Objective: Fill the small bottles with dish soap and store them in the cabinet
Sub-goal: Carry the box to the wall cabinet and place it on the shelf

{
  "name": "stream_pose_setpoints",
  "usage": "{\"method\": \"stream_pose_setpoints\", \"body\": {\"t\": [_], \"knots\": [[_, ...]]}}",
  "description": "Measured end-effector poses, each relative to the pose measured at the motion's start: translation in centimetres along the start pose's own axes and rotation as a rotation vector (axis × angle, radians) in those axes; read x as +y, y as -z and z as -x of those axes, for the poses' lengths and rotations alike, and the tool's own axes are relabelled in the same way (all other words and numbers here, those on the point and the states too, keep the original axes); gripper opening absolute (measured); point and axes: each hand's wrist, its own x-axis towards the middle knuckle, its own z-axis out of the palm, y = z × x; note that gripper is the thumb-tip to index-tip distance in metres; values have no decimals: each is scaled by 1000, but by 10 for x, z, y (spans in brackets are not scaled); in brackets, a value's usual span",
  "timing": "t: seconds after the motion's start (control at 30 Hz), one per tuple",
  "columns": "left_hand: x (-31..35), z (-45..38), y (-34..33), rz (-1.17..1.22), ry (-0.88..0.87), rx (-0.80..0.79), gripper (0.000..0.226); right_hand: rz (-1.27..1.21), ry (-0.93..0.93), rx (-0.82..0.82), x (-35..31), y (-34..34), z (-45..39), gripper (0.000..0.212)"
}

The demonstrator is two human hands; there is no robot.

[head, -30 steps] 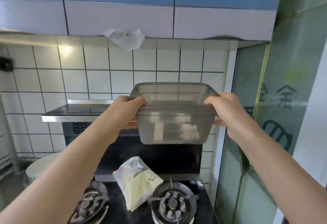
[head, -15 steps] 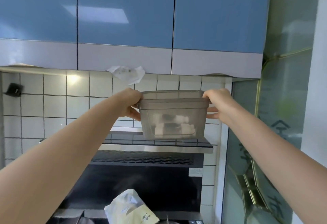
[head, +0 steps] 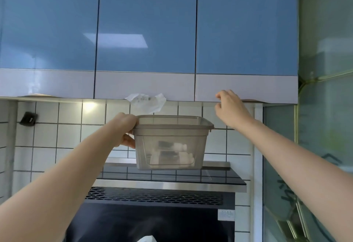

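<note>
Right hand [head: 230,108] off bin [head: 170,142], at cabinet [head: 246,86]

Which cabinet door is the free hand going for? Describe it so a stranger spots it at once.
Look at the row of blue wall cabinets above the range hood. It is the rightmost door, next to the glass partition. Only this door has the right hand at its white bottom edge, above the bin.

The cabinet doors [head: 147,21] at twelve o'clock are glossy blue, mirror-smooth, with a matt pale band below. The bin [head: 170,144] at centre is translucent smoky plastic. Crumpled white paper [head: 147,102] hangs just above it. The wall tiles [head: 68,134] at nine o'clock are glazed white. The range hood [head: 168,186] at six o'clock shows brushed metal and glossy black.
</note>
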Motion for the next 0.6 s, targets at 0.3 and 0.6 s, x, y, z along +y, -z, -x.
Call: {"method": "stream_pose_setpoints", "body": {"t": [0.3,0.6], "knots": [[-20,-19,7,-16,36,-4,23,491,115,-39,-5,-41,-11,33],[-25,-29,-7,5,29,-52,24,613,89,-8,5,-54,-11,35]]}}
